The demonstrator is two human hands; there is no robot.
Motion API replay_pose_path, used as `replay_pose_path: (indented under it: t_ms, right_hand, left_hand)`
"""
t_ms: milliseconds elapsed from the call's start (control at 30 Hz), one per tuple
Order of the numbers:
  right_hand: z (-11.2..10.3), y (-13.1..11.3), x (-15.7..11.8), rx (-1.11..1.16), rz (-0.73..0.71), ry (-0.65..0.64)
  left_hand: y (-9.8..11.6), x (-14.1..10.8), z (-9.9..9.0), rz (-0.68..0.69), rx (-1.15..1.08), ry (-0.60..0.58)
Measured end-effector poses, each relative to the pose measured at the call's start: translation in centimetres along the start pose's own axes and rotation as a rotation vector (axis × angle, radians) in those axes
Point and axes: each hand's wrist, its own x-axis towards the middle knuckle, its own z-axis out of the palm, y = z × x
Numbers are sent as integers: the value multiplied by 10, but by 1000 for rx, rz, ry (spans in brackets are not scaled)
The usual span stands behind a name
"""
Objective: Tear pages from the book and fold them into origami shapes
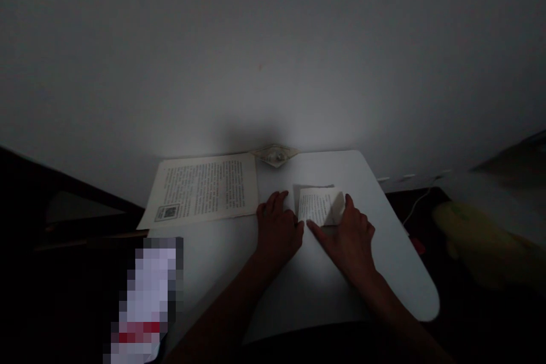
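Note:
A small folded sheet of printed paper lies on the white table, its right part bent up and shaded. At its lower left corner, my left hand has thumb and forefinger closed on the paper's edge, while the other fingers rest on the tabletop. My right hand grips the sheet from the right. Its thumb lies along the lower edge and its forefinger is against the right side, with the remaining fingers curled. The parts of the paper under my fingertips are hidden.
A larger printed page with a square code lies at the table's left. An open folded-paper shape stands against the wall. A pixelated bright object is at the table's near left corner. The white table has a rounded right corner.

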Motion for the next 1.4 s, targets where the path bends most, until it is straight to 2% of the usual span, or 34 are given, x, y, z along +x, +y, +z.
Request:
replay_pose_path:
  t_ms: [133, 267, 633, 1067, 1233, 1333, 1400]
  right_hand:
    - [7, -9, -6, -48, 65, 43]
    - [9, -7, -6, -42, 85, 52]
    - [5, 18, 0, 70, 86, 28]
    - [-15, 51, 6, 184, 194, -29]
    - [-20, 63, 11, 174, 147, -84]
    - [-23, 55, 10, 169, 85, -62]
    - [-22, 43, 6, 208, -16, -49]
  left_hand:
    - [2, 0, -2, -29, 32, -53]
    - [3, 1, -4, -50, 47, -84]
    - [0, 2, -4, -52, 7, -100]
    - [0, 3, -6, -86, 0, -130]
    - [2, 4, -8, -82, 9, -166]
    - [3, 6, -9, -89, 18, -176]
    - [3, 7, -9, -88, 24, -183]
